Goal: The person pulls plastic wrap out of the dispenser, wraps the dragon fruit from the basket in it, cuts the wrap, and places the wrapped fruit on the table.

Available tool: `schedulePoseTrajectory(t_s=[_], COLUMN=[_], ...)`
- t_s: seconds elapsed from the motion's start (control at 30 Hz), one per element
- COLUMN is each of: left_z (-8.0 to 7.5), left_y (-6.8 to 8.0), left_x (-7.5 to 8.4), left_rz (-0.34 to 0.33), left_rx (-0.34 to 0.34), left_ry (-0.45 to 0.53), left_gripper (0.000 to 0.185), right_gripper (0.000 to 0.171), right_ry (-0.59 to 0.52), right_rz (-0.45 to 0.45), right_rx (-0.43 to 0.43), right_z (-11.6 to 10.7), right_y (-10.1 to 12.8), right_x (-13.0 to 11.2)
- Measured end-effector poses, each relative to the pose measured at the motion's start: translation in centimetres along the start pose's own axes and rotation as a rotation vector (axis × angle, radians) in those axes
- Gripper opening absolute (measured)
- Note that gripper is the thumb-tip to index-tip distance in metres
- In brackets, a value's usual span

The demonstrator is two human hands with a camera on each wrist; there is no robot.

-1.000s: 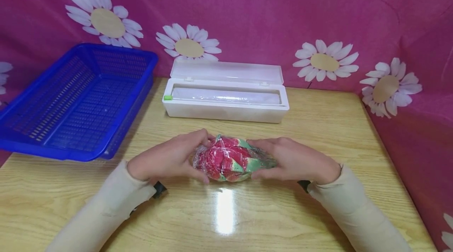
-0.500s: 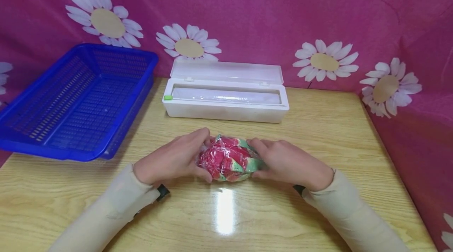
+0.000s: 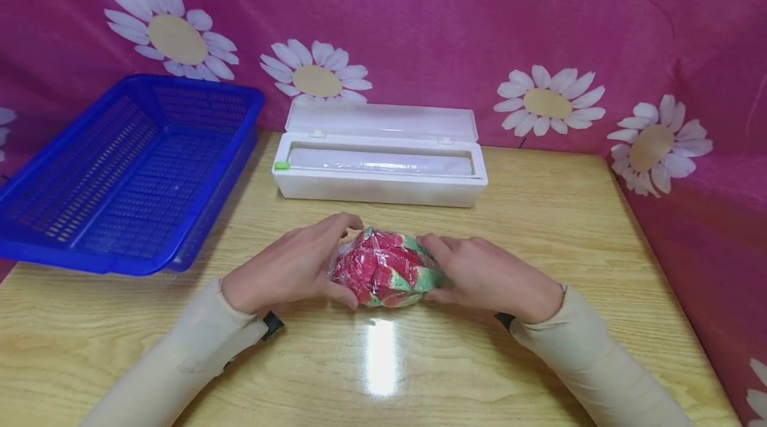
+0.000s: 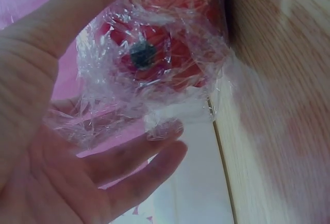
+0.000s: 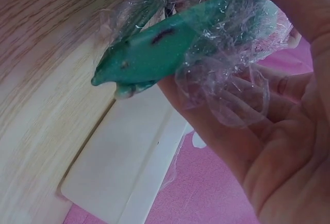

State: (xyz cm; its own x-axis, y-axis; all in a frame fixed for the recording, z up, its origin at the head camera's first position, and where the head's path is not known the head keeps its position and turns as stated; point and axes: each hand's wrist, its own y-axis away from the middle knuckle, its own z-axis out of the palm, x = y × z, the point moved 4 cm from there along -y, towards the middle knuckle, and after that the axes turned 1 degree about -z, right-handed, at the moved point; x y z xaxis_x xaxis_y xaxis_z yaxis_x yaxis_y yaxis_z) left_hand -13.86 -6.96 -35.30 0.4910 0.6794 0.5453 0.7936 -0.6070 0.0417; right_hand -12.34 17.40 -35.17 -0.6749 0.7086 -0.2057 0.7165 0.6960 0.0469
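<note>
A red and green dragon fruit (image 3: 383,270) wrapped in clear cling film lies on the wooden table (image 3: 539,227), near its middle. My left hand (image 3: 317,264) cups its left end, thumb in front and fingers behind. My right hand (image 3: 455,270) cups the right end in the same way. In the left wrist view the red end of the fruit (image 4: 154,44) shows under crumpled film, with my left hand (image 4: 41,147) spread round it. In the right wrist view the fruit's green tip (image 5: 165,49) sticks out of bunched film against my right hand (image 5: 289,147).
A white cling film dispenser (image 3: 380,170) stands behind the fruit with its lid raised. A blue slatted basket (image 3: 120,167) sits at the back left, overhanging the table edge. A pink flowered cloth closes off the back and right sides.
My right hand has slid left, pressing the loose film in against the fruit's right end. My left hand has shifted a little right. The fruit stays in place.
</note>
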Motion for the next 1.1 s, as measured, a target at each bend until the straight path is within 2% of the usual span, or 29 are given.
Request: schedulePoseTrajectory(t_s=[0.13,0.33,0.63,1.1], left_z=[0.3,0.8,1.4,1.7], left_y=[0.0,0.1,0.1,0.0], left_x=[0.0,0.0,-0.3,-0.4], left_rz=[-0.004,0.028,0.042,0.114], left_rx=[-0.048,-0.128,-0.146,-0.105], left_ry=[-0.004,-0.001,-0.021,-0.011], left_gripper=[0.115,0.125,0.132,0.107], right_gripper=[0.067,0.067,0.066,0.065], right_ry=[0.001,0.008,0.008,0.014], right_rz=[-0.002,0.004,0.001,-0.002], right_rx=[-0.002,0.006,0.009,-0.002], right_z=[0.1,0.1,0.1,0.2], right_y=[0.0,-0.1,-0.1,-0.1], right_x=[0.0,0.0,0.0,0.1])
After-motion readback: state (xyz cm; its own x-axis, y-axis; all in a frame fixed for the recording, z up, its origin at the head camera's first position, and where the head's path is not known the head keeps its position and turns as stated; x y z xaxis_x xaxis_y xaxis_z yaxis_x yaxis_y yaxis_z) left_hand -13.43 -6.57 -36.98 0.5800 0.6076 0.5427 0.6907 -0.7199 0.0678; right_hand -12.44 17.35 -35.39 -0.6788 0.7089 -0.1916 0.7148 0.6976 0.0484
